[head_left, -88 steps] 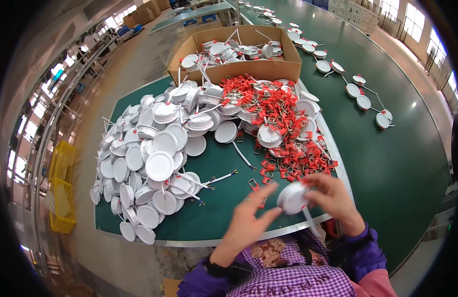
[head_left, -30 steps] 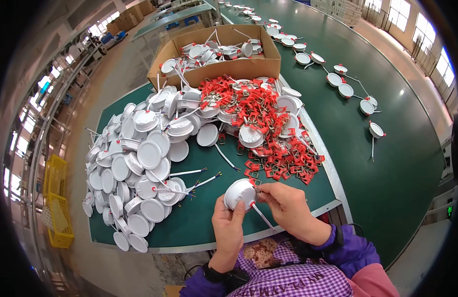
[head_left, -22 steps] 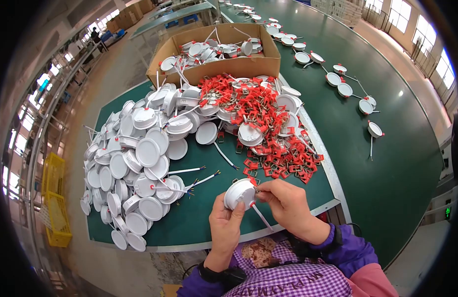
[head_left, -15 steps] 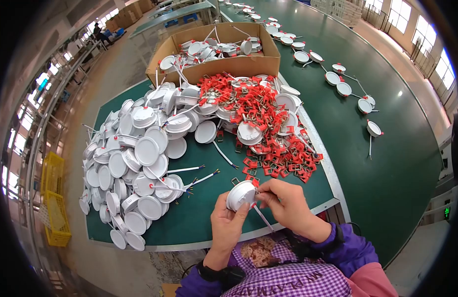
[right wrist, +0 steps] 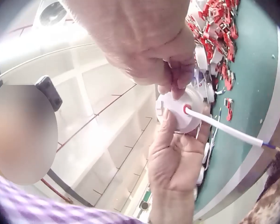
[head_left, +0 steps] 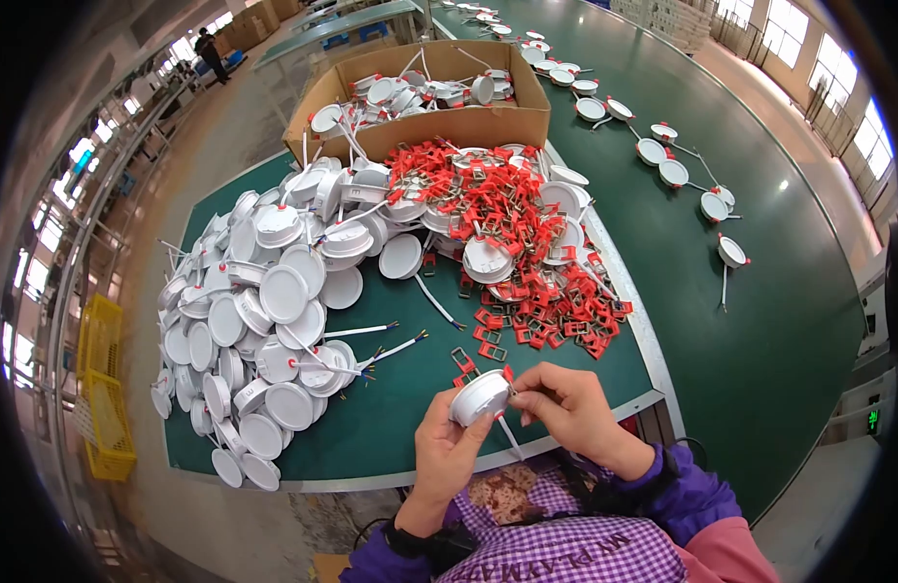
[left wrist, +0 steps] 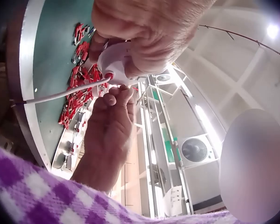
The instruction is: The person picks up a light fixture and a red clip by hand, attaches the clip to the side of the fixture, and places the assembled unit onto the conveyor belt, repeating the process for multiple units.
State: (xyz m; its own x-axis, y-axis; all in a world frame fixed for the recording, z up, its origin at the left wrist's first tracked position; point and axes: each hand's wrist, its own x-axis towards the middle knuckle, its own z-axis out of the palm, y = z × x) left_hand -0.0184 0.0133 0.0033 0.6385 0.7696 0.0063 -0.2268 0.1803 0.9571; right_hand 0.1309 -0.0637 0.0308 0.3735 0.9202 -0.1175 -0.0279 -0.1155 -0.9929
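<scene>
My left hand holds a round white downlight near the table's front edge, thumb on its back and fingers round the rim. A short white cable comes out of a red grommet on its back, with coloured wire ends showing in the right wrist view. My right hand pinches a small spring clip at the downlight's right rim, mostly hidden by the fingertips. A red clip end shows on the rim just above them. Loose red clips lie just behind the downlight.
A large heap of white downlights covers the table's left side. A pile of red spring clips lies to the right, before a cardboard box of downlights. On the right, a green conveyor belt carries a line of finished-looking downlights.
Earlier the right hand held the downlight beside an open left hand; the left then took it and the right pinched at its rim. The downlight has since tilted and come slightly lower.
</scene>
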